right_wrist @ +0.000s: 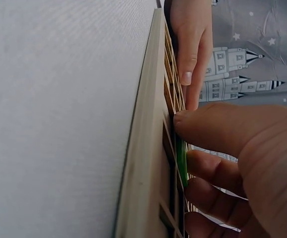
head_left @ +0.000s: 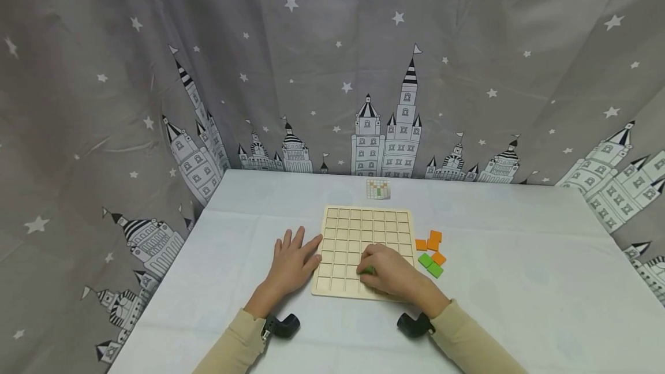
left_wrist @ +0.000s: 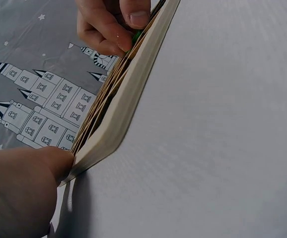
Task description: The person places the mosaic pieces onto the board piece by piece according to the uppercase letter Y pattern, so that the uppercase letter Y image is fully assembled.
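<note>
A pale wooden grid board [head_left: 337, 223] lies on the white table. My right hand [head_left: 391, 272] is over its lower middle cells, pinching a green square tile [head_left: 369, 270] between thumb and fingertips. In the right wrist view the green tile [right_wrist: 182, 161] sits at the level of the grid ridges, with the thumb at one end and fingers along its side. My left hand [head_left: 292, 263] rests flat at the board's left edge, fingers spread, thumb and index touching the rim. The left wrist view shows its thumb [left_wrist: 59, 161] against the board's corner.
Right of the board lie several loose orange tiles [head_left: 435, 236] and two green tiles [head_left: 435, 270]. A small printed pattern card [head_left: 378, 189] lies behind the board. A grey curtain [head_left: 312, 62] with castles and stars hangs behind the table [head_left: 519, 281].
</note>
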Available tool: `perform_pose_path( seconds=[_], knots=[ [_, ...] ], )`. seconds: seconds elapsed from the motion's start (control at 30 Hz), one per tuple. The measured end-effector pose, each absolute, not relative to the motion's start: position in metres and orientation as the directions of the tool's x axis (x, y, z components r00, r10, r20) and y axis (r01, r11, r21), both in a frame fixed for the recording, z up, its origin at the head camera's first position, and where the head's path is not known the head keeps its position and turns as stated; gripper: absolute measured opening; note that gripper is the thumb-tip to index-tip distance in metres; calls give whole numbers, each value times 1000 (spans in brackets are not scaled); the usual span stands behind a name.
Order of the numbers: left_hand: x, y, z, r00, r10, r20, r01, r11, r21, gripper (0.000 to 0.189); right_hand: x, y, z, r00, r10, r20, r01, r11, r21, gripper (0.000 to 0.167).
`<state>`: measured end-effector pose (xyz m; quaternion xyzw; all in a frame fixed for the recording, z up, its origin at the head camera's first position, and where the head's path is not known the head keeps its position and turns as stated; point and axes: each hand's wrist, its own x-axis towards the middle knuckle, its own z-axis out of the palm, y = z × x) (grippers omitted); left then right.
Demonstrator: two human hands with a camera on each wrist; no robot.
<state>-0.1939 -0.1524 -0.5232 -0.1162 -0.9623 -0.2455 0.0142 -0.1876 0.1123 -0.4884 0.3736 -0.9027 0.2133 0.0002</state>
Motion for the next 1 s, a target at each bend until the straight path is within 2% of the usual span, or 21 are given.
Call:
perform_pose_path(
  seconds=[1.0],
  knots=[
    [-193,-153,-525,-971,218,96,237,848,475,49,-186,113,-485,-714,-690,118,-675,634,-378,12]
  ],
)
